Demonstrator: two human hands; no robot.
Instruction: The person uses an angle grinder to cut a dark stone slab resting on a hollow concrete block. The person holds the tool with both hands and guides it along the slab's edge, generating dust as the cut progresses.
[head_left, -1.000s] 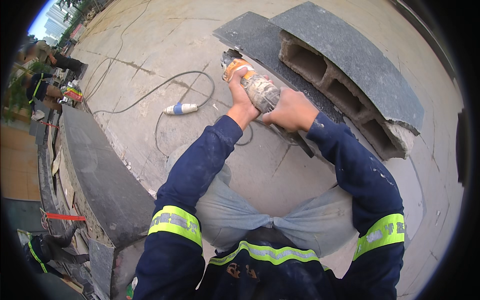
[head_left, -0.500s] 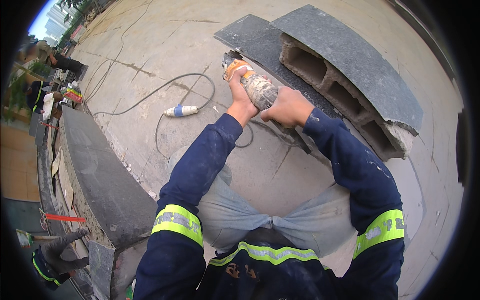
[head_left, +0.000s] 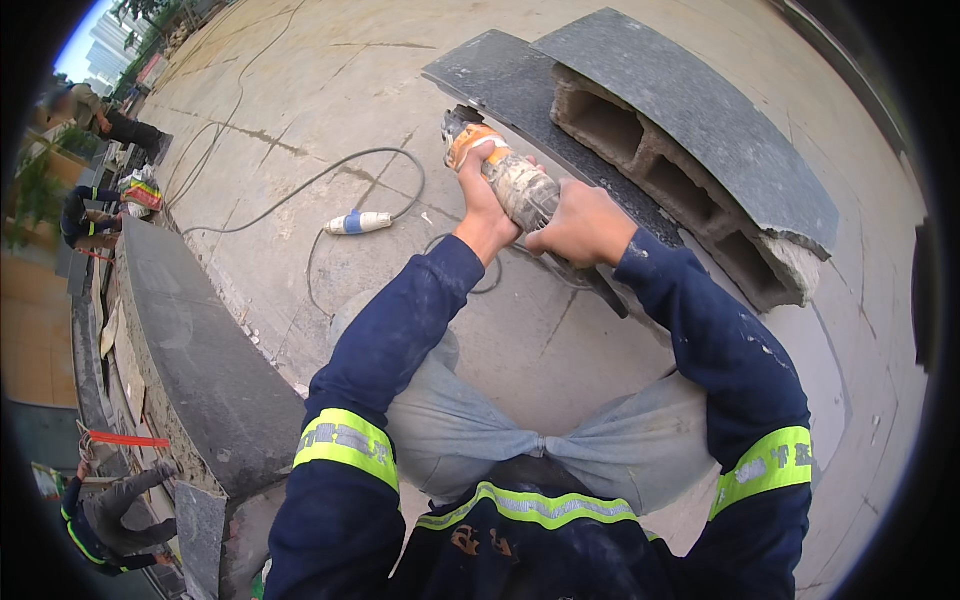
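My left hand [head_left: 482, 205] is wrapped round the orange, dust-covered body of an angle grinder [head_left: 518, 188] near its head. The fingers of my right hand [head_left: 590, 222] close on the rear of the same tool. The grinder's head sits at the edge of a dark grey stone slab [head_left: 480, 78]; whether it touches the stone I cannot tell. A larger grey slab [head_left: 690, 110] lies on a broken hollow concrete block [head_left: 680, 190] beside it. Part of the lower slab is hidden behind my hands and the tool.
A blue-and-white cable connector [head_left: 357, 223] lies on the concrete floor [head_left: 300, 90] with looping grey cable. Long dark slabs [head_left: 190, 350] edge the left side, where co-workers [head_left: 120, 125] crouch near bags and an orange bar [head_left: 130, 438]. My bent knees are below my arms.
My hands and the grinder have barely moved. The co-workers at the left have shifted their postures, the lower one now reaching toward the orange bar.
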